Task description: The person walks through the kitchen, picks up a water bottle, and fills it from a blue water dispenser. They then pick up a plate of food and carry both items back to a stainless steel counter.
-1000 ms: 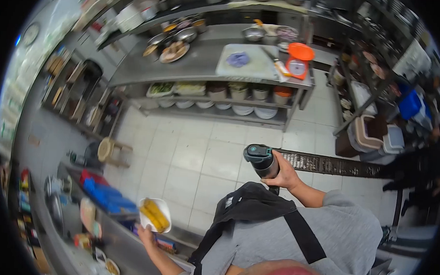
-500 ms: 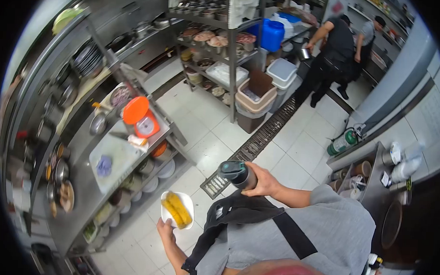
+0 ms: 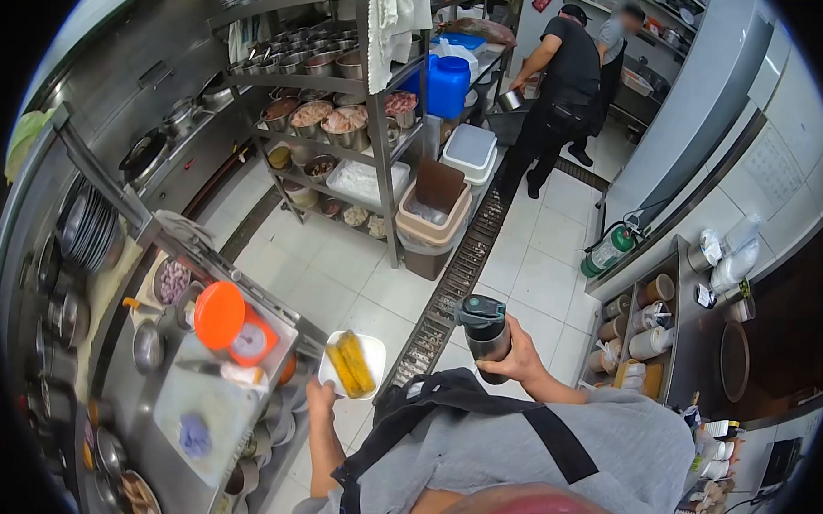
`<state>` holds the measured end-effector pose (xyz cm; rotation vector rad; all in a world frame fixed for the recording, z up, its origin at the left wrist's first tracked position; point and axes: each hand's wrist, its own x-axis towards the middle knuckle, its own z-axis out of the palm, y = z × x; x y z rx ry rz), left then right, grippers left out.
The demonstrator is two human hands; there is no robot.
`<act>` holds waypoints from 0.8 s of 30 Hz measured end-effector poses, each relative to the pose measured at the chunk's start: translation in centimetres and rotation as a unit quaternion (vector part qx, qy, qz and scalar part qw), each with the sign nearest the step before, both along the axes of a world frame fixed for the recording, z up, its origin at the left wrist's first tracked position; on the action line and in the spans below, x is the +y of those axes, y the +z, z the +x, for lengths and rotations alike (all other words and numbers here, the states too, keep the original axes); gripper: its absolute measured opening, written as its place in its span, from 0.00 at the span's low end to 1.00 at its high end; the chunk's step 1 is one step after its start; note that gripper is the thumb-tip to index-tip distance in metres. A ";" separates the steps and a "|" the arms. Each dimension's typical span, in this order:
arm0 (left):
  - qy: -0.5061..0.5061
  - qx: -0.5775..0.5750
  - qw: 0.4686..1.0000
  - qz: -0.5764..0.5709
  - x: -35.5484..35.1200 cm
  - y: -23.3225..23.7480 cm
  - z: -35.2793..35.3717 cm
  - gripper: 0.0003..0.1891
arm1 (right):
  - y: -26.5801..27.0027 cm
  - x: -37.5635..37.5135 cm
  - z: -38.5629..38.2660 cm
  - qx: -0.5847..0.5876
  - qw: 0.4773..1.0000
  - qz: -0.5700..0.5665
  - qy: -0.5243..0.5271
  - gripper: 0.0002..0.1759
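Note:
My left hand grips the edge of a small white square plate, low in the middle of the view. Two long yellow pieces of food lie side by side on it. To the right, my right hand is wrapped round a dark bottle with a black and teal lid, held upright in front of the black apron. Plate and bottle are apart, both above the tiled floor.
At the left a steel counter bears a white cutting board, a knife and an orange scale. A drain grate crosses the floor. Ahead are a steel rack, a bin and two people. A fire extinguisher stands right.
The view has turned right and the room has shifted left in it. The plate and the bottle both appear farther right, still in my hands.

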<state>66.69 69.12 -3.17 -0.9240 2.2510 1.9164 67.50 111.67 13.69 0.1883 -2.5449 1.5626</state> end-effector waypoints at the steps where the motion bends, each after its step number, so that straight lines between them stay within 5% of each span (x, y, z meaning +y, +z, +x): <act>1: -0.035 -0.004 0.999 -0.008 -0.1 0.3 -2.1 0.18 | 0.1 -0.5 -0.3 -0.007 1.000 0.009 -0.013 0.54; 7: -0.231 0.053 0.945 -0.226 1.1 -0.4 -13.1 0.17 | -0.9 -1.8 -0.9 -0.016 0.996 -0.013 -0.083 0.56; 12: -0.230 0.010 0.972 0.050 9.6 3.7 -20.0 0.15 | -1.1 -1.3 -2.2 -0.032 0.994 -0.020 -0.101 0.57; 24: -0.250 0.032 0.965 0.071 18.8 6.1 -30.0 0.15 | -1.0 4.7 -13.4 -0.017 0.996 -0.013 -0.082 0.55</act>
